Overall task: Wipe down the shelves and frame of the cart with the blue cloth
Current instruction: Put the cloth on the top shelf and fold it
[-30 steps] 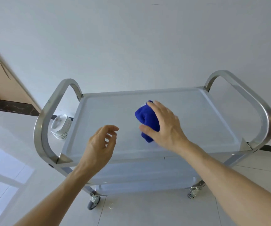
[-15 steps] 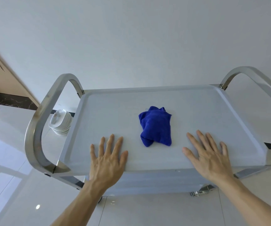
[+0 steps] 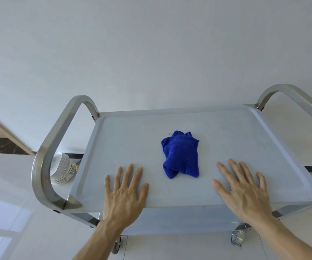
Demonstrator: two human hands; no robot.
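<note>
We found the cart (image 3: 170, 117) standing against a plain pale wall (image 3: 151, 53) on a glossy light floor (image 3: 10, 212), its top shelf (image 3: 226, 137) a pale tray with a raised rim. The blue cloth (image 3: 181, 154) lay bunched and crumpled near the middle of that shelf, touched by neither hand. The left hand (image 3: 126, 192) rested palm down on the near part of the shelf, to the left of the cloth and apart from it, fingers straight and spread, holding nothing. The right hand (image 3: 242, 190) lay likewise flat on the near part to the right of the cloth, fingers extended and fanned, also holding nothing. We noted curved metal handles at either end, the left handle (image 3: 44, 162) fully visible and the right handle (image 3: 290, 94) cut by the picture's edge. A stack of white plates (image 3: 63, 170) sat on the floor beyond the left handle. Below the shelf, a caster (image 3: 237, 238) showed at the right.
</note>
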